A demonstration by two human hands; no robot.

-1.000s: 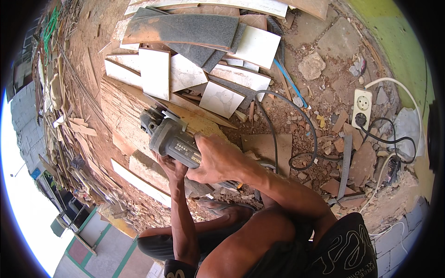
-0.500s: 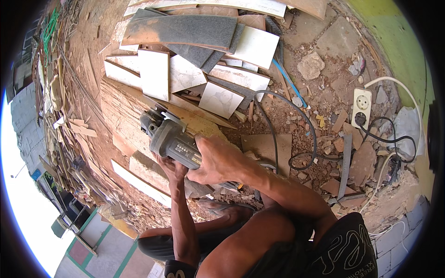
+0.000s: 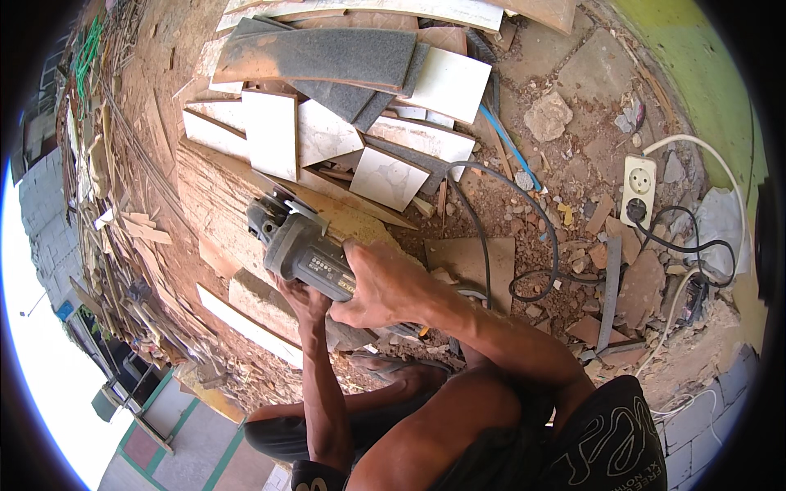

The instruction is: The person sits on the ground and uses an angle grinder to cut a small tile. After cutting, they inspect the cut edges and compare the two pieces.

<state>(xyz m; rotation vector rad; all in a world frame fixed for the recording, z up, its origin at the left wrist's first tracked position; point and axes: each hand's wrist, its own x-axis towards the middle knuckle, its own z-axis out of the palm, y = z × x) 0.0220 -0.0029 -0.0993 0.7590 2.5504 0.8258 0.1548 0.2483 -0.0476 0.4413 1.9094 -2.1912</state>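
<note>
Dirt (image 3: 184,45) surrounds the grinder (image 3: 304,255) jutting from left grip (image 3: 304,296) and right grip (image 3: 379,284).

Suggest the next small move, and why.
Probably ease the grinder slightly back from the tile pieces: its front end lies right by them, and contact there can't be told from this view. The right hand grips the body and the left hand holds its lower side, so a small controlled shift seems feasible.
</note>
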